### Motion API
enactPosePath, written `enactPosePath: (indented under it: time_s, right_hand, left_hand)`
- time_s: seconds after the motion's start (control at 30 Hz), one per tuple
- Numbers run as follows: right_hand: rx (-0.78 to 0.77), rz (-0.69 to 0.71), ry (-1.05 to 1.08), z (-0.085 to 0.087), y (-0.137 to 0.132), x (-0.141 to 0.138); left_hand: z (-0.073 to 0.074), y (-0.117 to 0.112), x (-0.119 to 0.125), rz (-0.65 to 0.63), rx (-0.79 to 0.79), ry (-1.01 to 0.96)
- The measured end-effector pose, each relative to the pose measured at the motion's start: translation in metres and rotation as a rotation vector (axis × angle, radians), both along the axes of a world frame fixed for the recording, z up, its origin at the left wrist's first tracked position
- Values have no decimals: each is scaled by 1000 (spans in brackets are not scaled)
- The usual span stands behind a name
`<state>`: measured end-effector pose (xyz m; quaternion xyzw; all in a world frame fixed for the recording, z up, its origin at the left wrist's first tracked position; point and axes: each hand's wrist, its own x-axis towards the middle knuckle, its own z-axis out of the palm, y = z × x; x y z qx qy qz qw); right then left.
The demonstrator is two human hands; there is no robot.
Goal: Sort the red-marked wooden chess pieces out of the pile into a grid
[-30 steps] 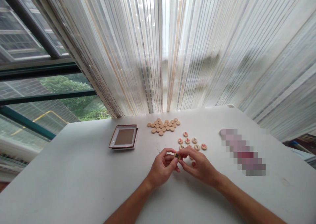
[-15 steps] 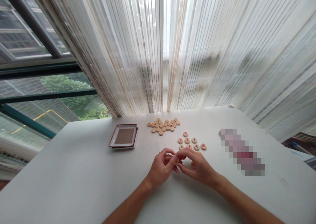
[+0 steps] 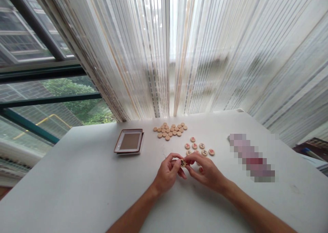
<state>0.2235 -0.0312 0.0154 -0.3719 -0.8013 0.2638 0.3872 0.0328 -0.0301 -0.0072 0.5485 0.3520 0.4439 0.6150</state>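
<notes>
- Window (image 3: 84, 86) at far left, well beyond the held piece (image 3: 182, 163), which is the landmark from here on; greenery shows through the glass.
- Shallow tray (image 3: 128, 141), brown inside with a pale border, left of the held piece and farther back on the white table (image 3: 89, 178).
- Left hand (image 3: 165, 173) just left of the held piece: thumb on its left side, fingers curled behind, hardly any gap, gripping it.
- Plain-topped discs (image 3: 169, 134), a loose cluster beyond the held piece and slightly left, no characters showing.
- Held piece itself: up between both hands, tilted, black character facing the camera. Change: half a second ago the fingers hid that face; now it shows, mark at a different angle than a second ago. Looks like it's being turned in the fingers; handling seems unfinished, not set down.
- Character-up discs (image 3: 194, 146), red and black, beyond the held piece and right; some partly hidden by the hand. No clear change here, so likely nothing added.
- Right hand (image 3: 207, 171) just right of the held piece: thumb and forefinger nearly together, pinching its right edge.
- Pixelated object (image 3: 252, 157), well right of the held piece; can't tell what.
</notes>
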Motion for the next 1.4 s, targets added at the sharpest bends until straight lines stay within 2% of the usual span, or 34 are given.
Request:
enactPosePath:
  time_s: [0.4,0.67,1.03,1.2,1.4]
  right_hand:
    - [24,-11,-10,-2,1,-1]
    - [35,-3,9,-3,2,-3]
    - [75,47,34,-3,3,-4]
    - [47,31,19,-2,3,-3]
    - [24,-5,3,-1,1,-2]
  left_hand:
    - [6,-2,0,-40,-11,-38]
    - [2,-3,2,-54,-44,-130]
    - [3,-4,2,-18,-41,-64]
    - [5,-3,1,-7,-22,-24]
    - [7,-3,1,-50,-29,-61]
